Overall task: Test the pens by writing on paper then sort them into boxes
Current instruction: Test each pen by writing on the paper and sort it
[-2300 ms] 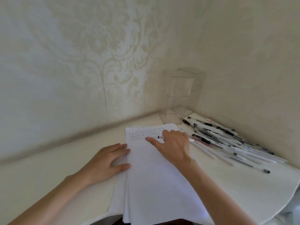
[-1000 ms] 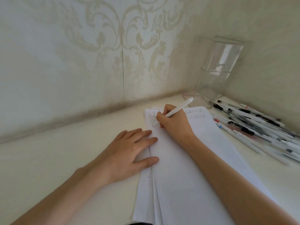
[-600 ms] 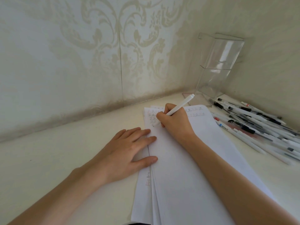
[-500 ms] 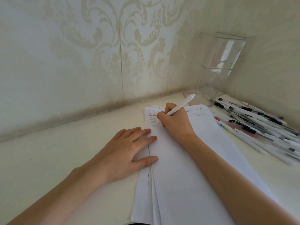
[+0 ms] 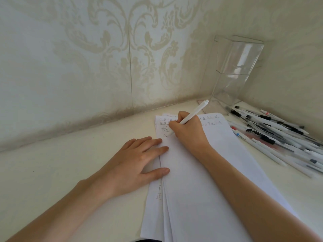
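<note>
A stack of white paper (image 5: 206,180) lies on the cream table, with rows of small written characters along its far edge. My right hand (image 5: 189,131) grips a white pen (image 5: 194,112) in a writing hold, its tip down on the sheet near the left rows of characters. My left hand (image 5: 134,163) rests flat with spread fingers on the left edge of the stack. A heap of several pens (image 5: 272,131), white and black, lies to the right of the paper. A clear plastic box (image 5: 234,70) stands upright in the corner.
Patterned wallpaper walls (image 5: 104,58) meet in a corner behind the box and close the table off at the back and right. Bare table surface (image 5: 52,172) stretches to the left of the paper.
My right hand picked a white pen up from beside the paper and brought it to the sheet. Over the last second the pen stays on the paper; my left hand has not moved.
</note>
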Tool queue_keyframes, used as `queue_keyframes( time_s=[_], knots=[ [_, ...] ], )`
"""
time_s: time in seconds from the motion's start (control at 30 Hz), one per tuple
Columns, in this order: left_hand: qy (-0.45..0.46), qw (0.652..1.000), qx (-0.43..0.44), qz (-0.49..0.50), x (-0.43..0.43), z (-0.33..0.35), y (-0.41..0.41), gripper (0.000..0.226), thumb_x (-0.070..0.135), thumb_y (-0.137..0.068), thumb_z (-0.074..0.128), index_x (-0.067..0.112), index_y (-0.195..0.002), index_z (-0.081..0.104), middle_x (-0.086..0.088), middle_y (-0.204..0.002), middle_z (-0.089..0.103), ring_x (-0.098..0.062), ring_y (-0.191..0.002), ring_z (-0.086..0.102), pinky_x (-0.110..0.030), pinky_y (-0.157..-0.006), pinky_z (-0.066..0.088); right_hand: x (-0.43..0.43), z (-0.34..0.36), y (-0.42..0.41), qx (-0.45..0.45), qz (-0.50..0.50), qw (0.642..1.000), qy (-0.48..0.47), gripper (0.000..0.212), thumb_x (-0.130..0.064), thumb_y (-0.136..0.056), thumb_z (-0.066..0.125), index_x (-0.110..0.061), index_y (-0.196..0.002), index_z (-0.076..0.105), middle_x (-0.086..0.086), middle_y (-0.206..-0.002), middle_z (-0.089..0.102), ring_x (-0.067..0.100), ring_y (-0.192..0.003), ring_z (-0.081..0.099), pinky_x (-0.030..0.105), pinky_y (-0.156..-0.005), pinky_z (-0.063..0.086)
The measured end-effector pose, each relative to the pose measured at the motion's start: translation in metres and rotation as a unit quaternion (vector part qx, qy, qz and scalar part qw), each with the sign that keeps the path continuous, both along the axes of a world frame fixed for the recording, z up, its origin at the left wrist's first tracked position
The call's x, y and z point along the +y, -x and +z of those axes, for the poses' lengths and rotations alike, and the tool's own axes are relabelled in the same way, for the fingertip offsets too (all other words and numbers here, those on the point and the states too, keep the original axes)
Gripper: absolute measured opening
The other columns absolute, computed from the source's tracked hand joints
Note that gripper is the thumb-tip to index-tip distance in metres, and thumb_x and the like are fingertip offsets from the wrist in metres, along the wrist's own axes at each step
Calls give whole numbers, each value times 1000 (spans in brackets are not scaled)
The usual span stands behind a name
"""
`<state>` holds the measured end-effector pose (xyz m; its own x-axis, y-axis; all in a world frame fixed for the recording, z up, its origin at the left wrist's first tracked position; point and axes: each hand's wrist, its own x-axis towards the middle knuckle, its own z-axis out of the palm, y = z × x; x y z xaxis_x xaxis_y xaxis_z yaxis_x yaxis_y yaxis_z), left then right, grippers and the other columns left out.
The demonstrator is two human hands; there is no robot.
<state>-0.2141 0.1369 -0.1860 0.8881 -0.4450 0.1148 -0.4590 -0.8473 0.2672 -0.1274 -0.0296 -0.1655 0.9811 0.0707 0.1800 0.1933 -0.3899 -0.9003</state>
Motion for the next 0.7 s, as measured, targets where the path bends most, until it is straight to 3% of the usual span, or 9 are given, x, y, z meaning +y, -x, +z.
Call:
queue_keyframes(
  time_s=[0.07,0.17,0.23,0.33,0.43,0.53,0.6,0.7],
  knots=[
    [3,1000,-3,1,0,-1,0,80,80,-72,7,44,-141,23,20,-151,14,-3,-138,5,-20,-110,3,-1,0,-1,-5,-8,1000,-1,37,-12,-80,59,-18,-61,28,-3,-52,32,8,-49,28,20,-45,25],
    [11,1000,-13,-2,1,-1,0,81,82,-72,6,43,-141,25,20,-151,15,-2,-138,6,-20,-110,3,-3,2,2,-9,2,1000,-21,38,-37,-85,65,-15,-67,41,-1,-47,53,7,-48,47,19,-51,39],
    [19,1000,-19,-6,2,-1,0,81,82,-73,8,41,-140,29,20,-150,18,-1,-137,9,-18,-109,4,-6,2,4,-21,15,999,-20,33,-41,-85,65,-15,-76,47,0,-46,57,6,-47,50,16,-52,39],
    [81,995,-60,7,2,0,-1,79,81,-76,18,33,-131,47,17,-137,42,1,-127,28,-12,-104,12,-9,0,4,-63,43,996,38,11,-21,-88,65,-19,-95,57,1,-70,64,7,-65,57,15,-61,42],
    [196,976,-67,62,3,6,-1,74,81,-72,34,29,-121,54,26,-109,53,5,-105,43,-5,-90,25,-7,-1,5,-65,74,994,54,38,-1,-89,56,-21,-121,59,-4,-97,64,3,-86,58,9,-78,44],
    [272,957,-15,104,6,8,-2,58,65,-71,54,38,-123,50,22,-103,56,3,-103,48,-2,-84,29,-4,-1,7,-65,118,991,23,42,3,-87,55,-23,-120,61,-1,-102,67,4,-89,60,13,-82,45],
    [284,956,1,76,7,7,-2,51,57,-73,60,48,-121,48,17,-103,60,0,-103,51,-4,-85,30,-2,-1,9,-63,148,987,14,41,4,-86,55,-24,-116,62,0,-103,69,5,-93,62,17,-84,47],
    [264,964,-30,24,7,5,-2,58,72,-67,55,52,-121,44,22,-98,59,3,-98,52,-8,-85,35,-1,0,11,-60,184,981,21,41,5,-87,53,-26,-111,62,-9,-99,70,4,-95,63,17,-84,46]
  ],
)
